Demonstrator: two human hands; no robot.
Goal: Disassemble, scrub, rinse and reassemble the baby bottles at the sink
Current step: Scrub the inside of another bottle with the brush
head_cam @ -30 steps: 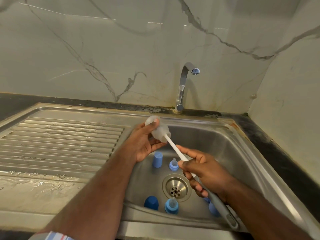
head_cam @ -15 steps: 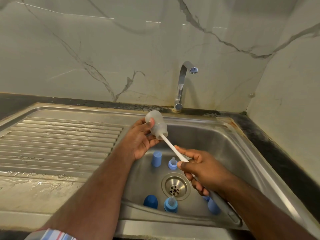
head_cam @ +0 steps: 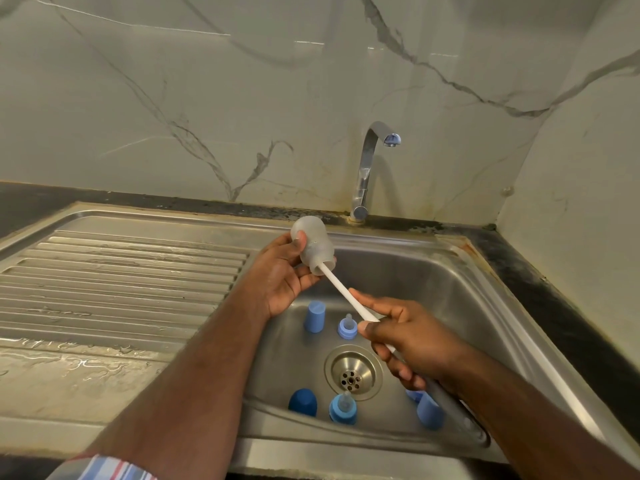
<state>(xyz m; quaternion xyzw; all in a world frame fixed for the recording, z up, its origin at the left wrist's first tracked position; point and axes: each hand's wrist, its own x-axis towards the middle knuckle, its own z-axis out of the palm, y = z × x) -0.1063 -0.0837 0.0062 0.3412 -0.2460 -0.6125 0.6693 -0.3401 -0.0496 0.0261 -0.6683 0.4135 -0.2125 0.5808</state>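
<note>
- stainless steel sink basin (head_cam: 460, 299), with a round metal drain strainer (head_cam: 353, 372) in its floor
- light blue plastic cap (head_cam: 314, 316) and light blue teat ring (head_cam: 347, 327) stand behind the drain
- dark blue domed cap (head_cam: 302, 402), blue teat ring (head_cam: 343, 408) and light blue cap (head_cam: 429, 412) stand near the front wall
- ribbed steel draining board (head_cam: 114, 278) on the left, wet at its front

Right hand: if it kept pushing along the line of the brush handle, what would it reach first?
Probably the clear bottle held by the left hand; the brush handle already enters its mouth. Depth is hard to judge.
</note>
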